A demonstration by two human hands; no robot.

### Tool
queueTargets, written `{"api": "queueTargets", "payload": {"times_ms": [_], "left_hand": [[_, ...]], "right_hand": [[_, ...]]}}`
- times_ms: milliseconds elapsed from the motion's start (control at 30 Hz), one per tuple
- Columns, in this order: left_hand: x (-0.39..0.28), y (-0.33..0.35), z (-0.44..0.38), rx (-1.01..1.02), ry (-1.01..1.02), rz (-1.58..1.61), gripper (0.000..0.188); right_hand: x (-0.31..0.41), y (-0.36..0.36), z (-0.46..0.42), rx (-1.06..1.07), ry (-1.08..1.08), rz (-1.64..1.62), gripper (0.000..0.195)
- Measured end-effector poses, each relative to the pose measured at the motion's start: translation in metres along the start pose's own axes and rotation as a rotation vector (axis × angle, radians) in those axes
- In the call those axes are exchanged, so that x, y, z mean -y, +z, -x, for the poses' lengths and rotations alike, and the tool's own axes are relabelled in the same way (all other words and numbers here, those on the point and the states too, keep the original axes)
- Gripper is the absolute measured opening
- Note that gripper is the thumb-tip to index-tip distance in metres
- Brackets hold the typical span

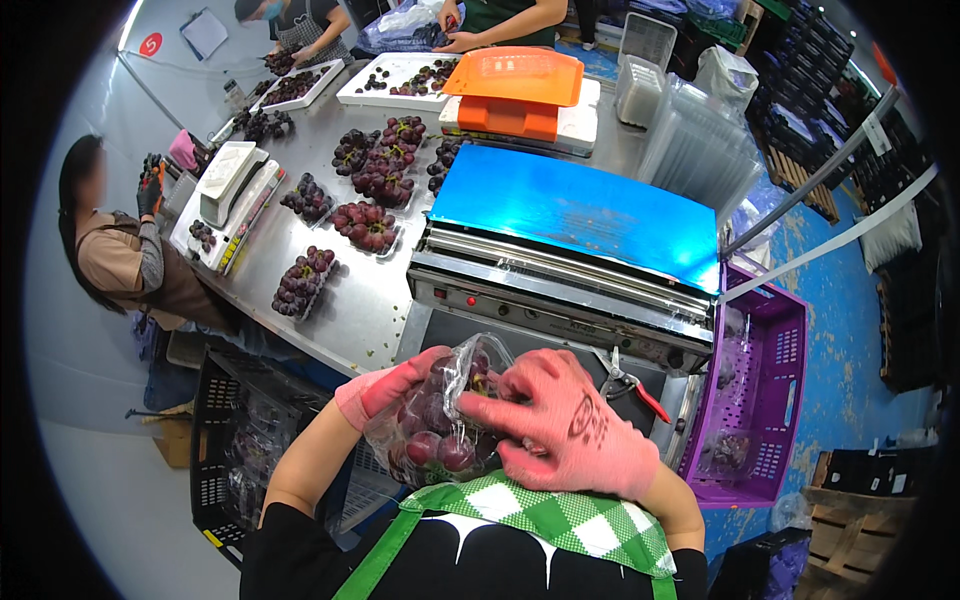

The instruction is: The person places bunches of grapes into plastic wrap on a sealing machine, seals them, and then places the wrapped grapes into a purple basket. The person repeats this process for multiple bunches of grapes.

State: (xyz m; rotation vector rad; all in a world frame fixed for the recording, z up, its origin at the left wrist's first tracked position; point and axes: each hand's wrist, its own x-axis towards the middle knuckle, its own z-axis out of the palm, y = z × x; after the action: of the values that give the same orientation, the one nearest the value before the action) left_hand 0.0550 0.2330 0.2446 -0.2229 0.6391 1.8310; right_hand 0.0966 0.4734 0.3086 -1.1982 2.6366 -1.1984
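Close to my chest I hold a pack of dark red grapes (439, 442), with clear film bunched loosely over its top. My left hand (401, 382), in a pink glove, grips the pack's left side. My right hand (570, 427), also pink-gloved, is on its right side with fingers on the film; its thumb tip is partly hidden. Just beyond the pack stands a film wrapping machine (555, 300) with a blue lid (577, 210) and a lit red switch. Red-handled pruning shears (630, 382) lie on its dark front plate, right of my right hand.
Grape packs (367, 225) stand on the steel table (360, 300) to the left. An orange-topped scale (517, 90) and stacked clear trays (697, 142) are behind the machine. A purple crate (787, 420) is at right, a black crate (206, 457) at left. Co-workers stand across and left of the table.
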Motion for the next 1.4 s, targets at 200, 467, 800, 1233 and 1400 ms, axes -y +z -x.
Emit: {"api": "queueTargets", "payload": {"times_ms": [200,467,800,1233,1400], "left_hand": [[0.006,-0.016,-0.008,-0.152,0.045,-0.117,0.053],[0.013,-0.018,-0.005,-0.155,0.113,-0.109,0.058],[0.006,-0.015,-0.018,-0.197,0.120,-0.237,0.071],[0.012,-0.006,-0.007,-0.417,0.163,-0.117,0.058],[0.009,0.000,0.001,-0.173,0.129,0.078,0.042]], "right_hand": [[0.000,-0.014,0.021,-0.037,-0.028,0.127,0.054],[-0.127,-0.009,0.089,-0.749,0.687,0.038,0.035],[-0.114,0.019,0.144,-0.653,1.050,-0.632,0.025],[-0.146,-0.017,0.062,-0.755,0.838,-0.549,0.022],[-0.223,-0.046,-0.011,-0.764,0.696,-0.765,0.020]]}}
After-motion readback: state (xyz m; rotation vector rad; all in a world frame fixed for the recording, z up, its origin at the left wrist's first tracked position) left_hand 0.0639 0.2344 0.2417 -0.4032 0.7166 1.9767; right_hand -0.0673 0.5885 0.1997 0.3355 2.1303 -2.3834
